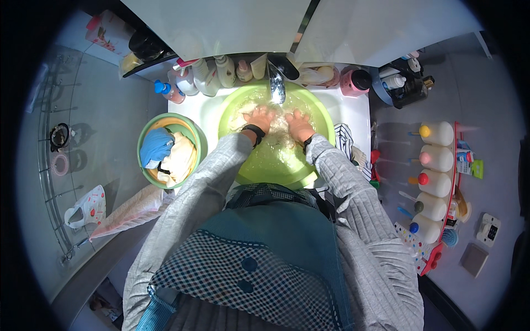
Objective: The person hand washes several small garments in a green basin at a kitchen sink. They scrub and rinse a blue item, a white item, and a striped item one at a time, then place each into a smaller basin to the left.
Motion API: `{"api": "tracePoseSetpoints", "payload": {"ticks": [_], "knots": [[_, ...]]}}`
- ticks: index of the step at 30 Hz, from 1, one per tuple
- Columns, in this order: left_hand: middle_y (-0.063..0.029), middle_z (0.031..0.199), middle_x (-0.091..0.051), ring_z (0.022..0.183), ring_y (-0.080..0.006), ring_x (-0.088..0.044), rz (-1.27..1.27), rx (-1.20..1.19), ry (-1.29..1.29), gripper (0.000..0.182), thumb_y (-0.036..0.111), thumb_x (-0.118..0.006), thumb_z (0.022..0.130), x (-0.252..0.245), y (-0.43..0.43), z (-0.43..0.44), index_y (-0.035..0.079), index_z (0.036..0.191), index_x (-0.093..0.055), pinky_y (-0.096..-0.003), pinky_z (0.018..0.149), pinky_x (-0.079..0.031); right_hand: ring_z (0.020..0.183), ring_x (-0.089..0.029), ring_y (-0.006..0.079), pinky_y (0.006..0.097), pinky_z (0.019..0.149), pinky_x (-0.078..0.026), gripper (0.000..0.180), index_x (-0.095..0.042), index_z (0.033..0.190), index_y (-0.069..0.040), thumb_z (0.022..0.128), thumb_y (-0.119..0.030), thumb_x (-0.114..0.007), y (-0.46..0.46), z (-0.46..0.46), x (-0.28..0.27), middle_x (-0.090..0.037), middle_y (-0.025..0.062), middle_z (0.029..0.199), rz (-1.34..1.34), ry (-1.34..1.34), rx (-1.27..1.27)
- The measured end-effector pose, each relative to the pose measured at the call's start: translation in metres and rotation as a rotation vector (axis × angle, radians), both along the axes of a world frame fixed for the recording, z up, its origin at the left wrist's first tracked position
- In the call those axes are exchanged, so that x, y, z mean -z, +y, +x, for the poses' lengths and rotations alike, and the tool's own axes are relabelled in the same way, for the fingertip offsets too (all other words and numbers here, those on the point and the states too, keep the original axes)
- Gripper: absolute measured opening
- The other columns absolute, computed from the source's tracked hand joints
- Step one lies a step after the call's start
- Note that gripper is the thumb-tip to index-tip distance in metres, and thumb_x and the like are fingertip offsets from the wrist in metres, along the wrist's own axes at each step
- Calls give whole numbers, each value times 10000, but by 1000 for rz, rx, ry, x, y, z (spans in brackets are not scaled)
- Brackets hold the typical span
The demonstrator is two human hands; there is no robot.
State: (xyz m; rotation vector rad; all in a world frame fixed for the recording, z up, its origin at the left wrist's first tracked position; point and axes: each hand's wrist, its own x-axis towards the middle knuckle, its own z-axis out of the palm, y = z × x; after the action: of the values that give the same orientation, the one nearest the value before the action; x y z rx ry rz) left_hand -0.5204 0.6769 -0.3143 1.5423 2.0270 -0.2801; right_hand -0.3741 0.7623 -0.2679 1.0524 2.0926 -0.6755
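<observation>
A large yellow-green plastic basin (330, 120) sits in the white sink, holding rippling, bubbly water. Both hands are in it, palms down with fingers apart. My left hand (261, 118), with a black band on its wrist, is beside a pale cloth (238, 120) at the basin's left side; whether it touches the cloth is unclear. My right hand (299, 125) lies to the right in the water, and I see nothing gripped in it. Glare and foam hide what lies beneath the hands. Just beyond them, a chrome faucet (277, 85) hangs over the basin.
Left of the sink, a smaller green basin (198, 136) holds a blue cloth (157, 145) and a cream cloth (180, 155). Striped fabric (344, 138) lies at the right rim. Several bottles (225, 71) and a pink jar (352, 82) line the back. Lidded white containers (437, 157) hang on the right wall.
</observation>
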Motion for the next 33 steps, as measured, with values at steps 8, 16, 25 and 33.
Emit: {"api": "tracePoseSetpoints", "payload": {"ticks": [8,16,25,33], "knots": [[-145,1079,-666,1041,-331,-618,106,143,-278,288,33,-565,820,-64,-9,-66,128,1081,-642,-389,870,-488,987,-658,366,410,817,-518,382,-704,1085,-48,739,-54,-544,47,30,-43,-686,221,1047,-169,182,92],[-112,1221,-622,1166,-312,-570,-8,253,-189,486,53,-679,768,-75,-36,-67,169,1232,-598,-435,965,-482,955,-643,386,413,798,-503,362,-628,1111,25,777,-92,-553,40,40,-76,-669,247,1002,-72,233,142],[-225,1571,-57,1377,-572,-79,-124,-206,-108,721,438,-686,788,-72,-24,27,395,1434,-367,-825,922,-187,1235,-474,486,478,996,-456,763,-144,1534,-315,919,-453,-573,-6,18,-32,-138,349,1509,-49,-5,42],[-120,1037,-652,994,-257,-615,150,-316,-841,443,187,-662,785,-52,6,2,38,1193,-577,-353,894,-472,1160,-554,392,585,812,-524,726,-264,1489,-228,927,-673,-385,-18,8,-29,-427,108,1444,-836,512,1142]]}}
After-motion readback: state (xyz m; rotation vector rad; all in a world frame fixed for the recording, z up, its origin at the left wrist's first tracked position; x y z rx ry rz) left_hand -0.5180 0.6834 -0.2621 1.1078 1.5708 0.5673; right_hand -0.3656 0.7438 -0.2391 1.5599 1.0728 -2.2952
